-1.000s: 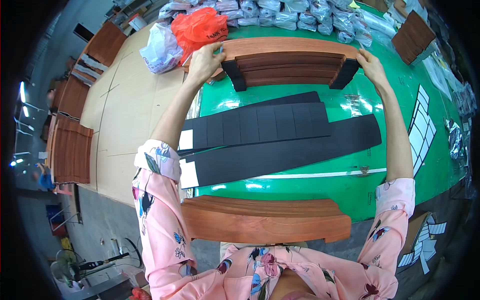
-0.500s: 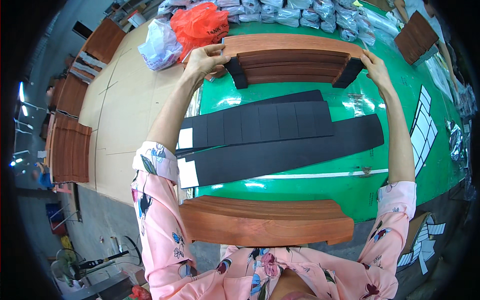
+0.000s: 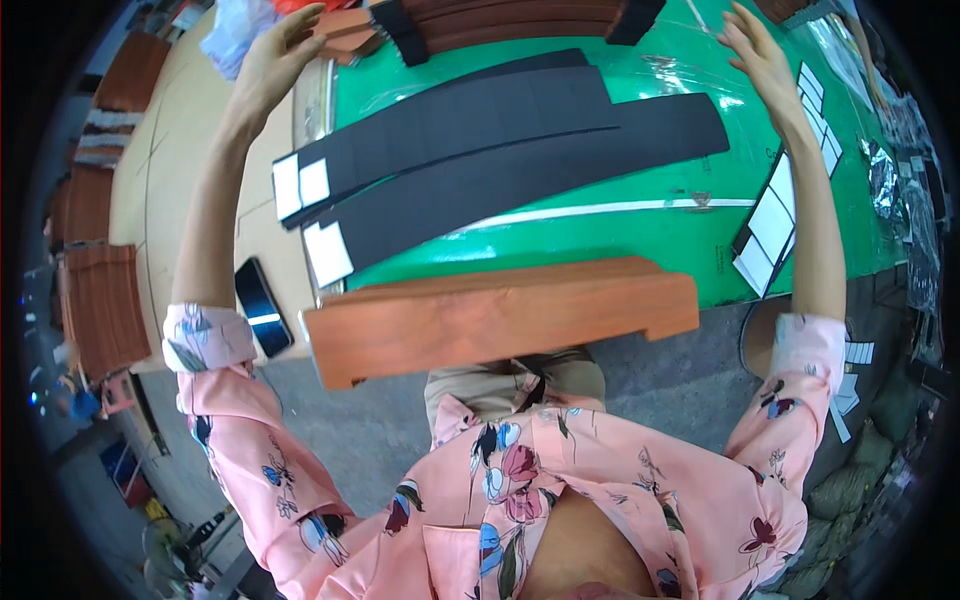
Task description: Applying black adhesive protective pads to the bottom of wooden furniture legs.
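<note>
My left hand is open, its fingers stretched toward the far stack and holding nothing. Off the right end of that stack, my right hand is also open and empty. Between them stands the far stack of reddish-brown curved wooden pieces, with black foam on its ends, partly cut off by the top edge. Black foam strips lie across the middle, with white label sheets at their left ends. Closest to my body, a second stack of curved wooden pieces lies along the near table edge.
A dark phone lies on the cardboard-covered surface at left, below plastic bags. White labels on a black strip lie on the green tabletop at right. More wooden stacks stand at far left.
Both hands have let go of the far wooden stack and moved apart from its ends. The view has shifted, so the table's things appear higher and the phone shows.
</note>
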`<state>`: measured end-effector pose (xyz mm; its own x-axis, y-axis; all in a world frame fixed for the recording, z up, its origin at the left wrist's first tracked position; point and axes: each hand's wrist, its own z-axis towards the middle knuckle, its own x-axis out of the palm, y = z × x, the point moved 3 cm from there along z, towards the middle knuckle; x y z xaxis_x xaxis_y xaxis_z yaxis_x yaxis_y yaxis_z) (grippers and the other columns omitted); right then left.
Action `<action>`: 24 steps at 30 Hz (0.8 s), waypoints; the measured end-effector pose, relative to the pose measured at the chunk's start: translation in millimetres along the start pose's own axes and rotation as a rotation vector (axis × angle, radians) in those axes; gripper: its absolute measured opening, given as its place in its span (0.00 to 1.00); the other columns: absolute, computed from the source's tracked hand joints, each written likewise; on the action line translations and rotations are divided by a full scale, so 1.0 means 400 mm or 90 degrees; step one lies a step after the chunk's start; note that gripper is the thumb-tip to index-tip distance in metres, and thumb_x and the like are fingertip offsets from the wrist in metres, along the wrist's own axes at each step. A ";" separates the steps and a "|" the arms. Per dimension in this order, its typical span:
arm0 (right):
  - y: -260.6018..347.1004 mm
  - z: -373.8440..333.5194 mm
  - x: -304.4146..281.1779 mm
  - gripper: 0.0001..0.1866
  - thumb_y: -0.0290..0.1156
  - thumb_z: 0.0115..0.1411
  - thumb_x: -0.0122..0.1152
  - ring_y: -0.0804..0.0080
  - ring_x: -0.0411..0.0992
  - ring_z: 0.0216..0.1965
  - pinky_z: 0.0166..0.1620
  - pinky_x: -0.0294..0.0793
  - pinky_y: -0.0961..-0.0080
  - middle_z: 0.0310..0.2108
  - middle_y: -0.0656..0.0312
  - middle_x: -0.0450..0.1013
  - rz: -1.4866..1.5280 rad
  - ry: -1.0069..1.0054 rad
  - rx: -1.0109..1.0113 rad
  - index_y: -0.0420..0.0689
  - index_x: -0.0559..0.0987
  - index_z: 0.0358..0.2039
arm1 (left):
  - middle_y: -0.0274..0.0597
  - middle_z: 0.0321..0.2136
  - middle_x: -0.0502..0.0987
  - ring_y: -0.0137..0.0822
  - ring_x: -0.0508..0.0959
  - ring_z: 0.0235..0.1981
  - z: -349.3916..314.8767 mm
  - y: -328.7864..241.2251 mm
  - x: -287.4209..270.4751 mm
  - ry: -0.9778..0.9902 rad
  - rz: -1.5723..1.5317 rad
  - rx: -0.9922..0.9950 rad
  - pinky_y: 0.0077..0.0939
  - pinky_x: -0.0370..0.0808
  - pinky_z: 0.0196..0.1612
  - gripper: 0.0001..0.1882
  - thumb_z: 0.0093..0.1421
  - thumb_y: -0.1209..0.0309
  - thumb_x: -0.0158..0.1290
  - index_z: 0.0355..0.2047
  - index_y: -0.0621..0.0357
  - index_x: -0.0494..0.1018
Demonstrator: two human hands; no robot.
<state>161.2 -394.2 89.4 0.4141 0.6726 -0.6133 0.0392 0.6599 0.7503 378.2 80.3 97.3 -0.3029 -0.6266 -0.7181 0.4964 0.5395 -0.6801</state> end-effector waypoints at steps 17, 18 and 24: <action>0.253 -0.729 0.096 0.23 0.37 0.60 0.50 0.66 0.62 0.55 0.57 0.57 0.71 0.53 0.56 0.65 0.041 0.112 -0.014 0.41 0.66 0.54 | 0.39 0.42 0.71 0.29 0.71 0.41 -0.895 -0.197 0.083 -0.154 -0.122 -0.044 0.21 0.69 0.42 0.15 0.54 0.77 0.53 0.43 0.64 0.71; 0.254 -0.735 0.102 0.22 0.35 0.59 0.52 0.66 0.62 0.55 0.57 0.57 0.72 0.53 0.57 0.65 0.013 0.076 -0.035 0.42 0.67 0.54 | 0.39 0.41 0.72 0.28 0.72 0.39 -0.902 -0.207 0.092 -0.202 -0.045 -0.021 0.20 0.69 0.41 0.15 0.53 0.78 0.53 0.43 0.63 0.71; 0.244 -0.755 0.099 0.20 0.33 0.58 0.56 0.70 0.64 0.53 0.55 0.60 0.76 0.50 0.59 0.69 0.073 -0.048 -0.003 0.42 0.71 0.50 | 0.38 0.37 0.74 0.25 0.73 0.37 -0.915 -0.180 0.131 -0.328 -0.126 -0.063 0.16 0.69 0.40 0.13 0.53 0.83 0.52 0.41 0.66 0.72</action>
<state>-93.4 -202.1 63.9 0.4821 0.7175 -0.5028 -0.0170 0.5815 0.8134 28.9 214.5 54.8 0.0668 -0.9018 -0.4269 0.3847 0.4181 -0.8229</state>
